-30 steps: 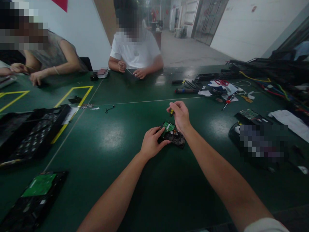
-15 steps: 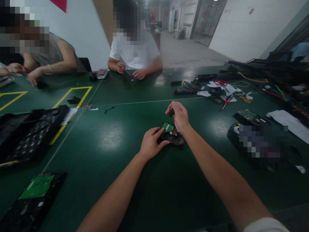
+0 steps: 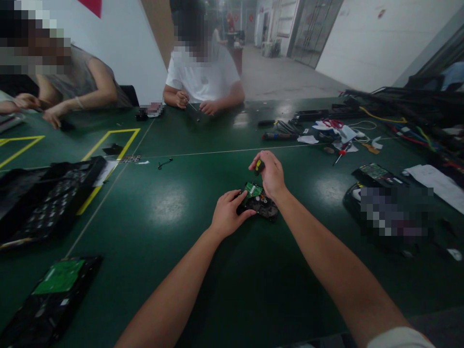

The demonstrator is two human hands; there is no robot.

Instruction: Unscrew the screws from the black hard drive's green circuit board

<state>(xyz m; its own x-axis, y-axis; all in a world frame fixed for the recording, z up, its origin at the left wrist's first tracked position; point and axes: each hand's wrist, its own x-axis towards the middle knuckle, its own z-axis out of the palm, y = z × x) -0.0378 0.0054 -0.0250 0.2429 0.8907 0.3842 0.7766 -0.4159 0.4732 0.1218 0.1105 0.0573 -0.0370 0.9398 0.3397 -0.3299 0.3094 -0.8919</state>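
Observation:
A small hard drive (image 3: 266, 208) with a green circuit board (image 3: 253, 190) on its upper side lies on the table in front of me. My left hand (image 3: 228, 212) grips its left end, thumb along the near edge and fingers on the far side. Above the board, my right hand (image 3: 271, 171) is closed around the black and yellow handle of a screwdriver (image 3: 258, 167), which points down toward the drive. The screwdriver's tip is too small to make out, so I cannot tell whether it touches a screw.
A larger drive (image 3: 60, 278) lies at lower left, below a black tray of parts (image 3: 54, 203). Rightward are a red-handled screwdriver (image 3: 340, 154), a circuit board unit (image 3: 379, 172), papers and cables. Two people work across the green table (image 3: 203, 270).
More yellow shows on the screwdriver's handle as it has turned in my right hand. My left hand keeps its hold on the hard drive. The view has shifted slightly.

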